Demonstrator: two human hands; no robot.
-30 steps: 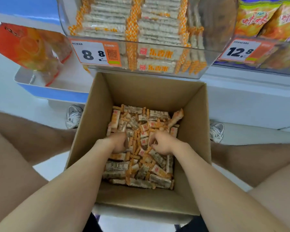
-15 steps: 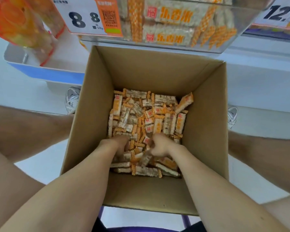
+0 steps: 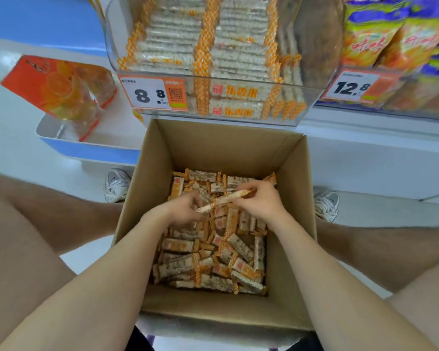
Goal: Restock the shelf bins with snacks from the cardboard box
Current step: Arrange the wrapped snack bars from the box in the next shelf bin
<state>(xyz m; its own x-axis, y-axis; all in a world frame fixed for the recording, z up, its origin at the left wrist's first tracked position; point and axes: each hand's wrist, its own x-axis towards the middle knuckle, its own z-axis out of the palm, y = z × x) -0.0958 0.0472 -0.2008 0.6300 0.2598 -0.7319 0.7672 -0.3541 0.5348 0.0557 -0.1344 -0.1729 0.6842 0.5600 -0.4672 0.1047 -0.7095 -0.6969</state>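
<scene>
**Mia:** Where is the snack bar (image 3: 223,200)?

**Ben:** It is up in the air, just over the pile of snack bars (image 3: 208,262) in the cardboard box (image 3: 233,153). It lies slanted, one end low at 8 o'clock and the other end high at 2 o'clock.

**Mia:** Who holds it?

**Ben:** Both hands. The left hand (image 3: 185,211) pinches the low end with curled fingers (image 3: 197,198). The right hand (image 3: 264,201) pinches the high end, and its fingers (image 3: 243,187) are curled too.

**Mia:** Is the box full?

**Ben:** No. The bars only cover the bottom, all mixed up. They are orange and white.

**Mia:** What is past the box?

**Ben:** At 12 o'clock there is a clear shelf bin (image 3: 312,95). The same bars sit in it in neat rows. A price tag (image 3: 153,93) with 8.8 is stuck on its front, on the 9 o'clock side.

**Mia:** And beside the bin?

**Ben:** At 10 o'clock from the box an orange bag (image 3: 58,89) leans in a blue and white tray (image 3: 86,149). At 2 o'clock there are yellow and purple bags (image 3: 390,41) behind a second price tag (image 3: 350,87) that says 12.8.

**Mia:** What is down low?

**Ben:** One white shoe (image 3: 117,184) at 9 o'clock of the box and another white shoe (image 3: 326,205) at 3 o'clock, both on the pale floor (image 3: 380,209). A bare leg is on each side.
</scene>
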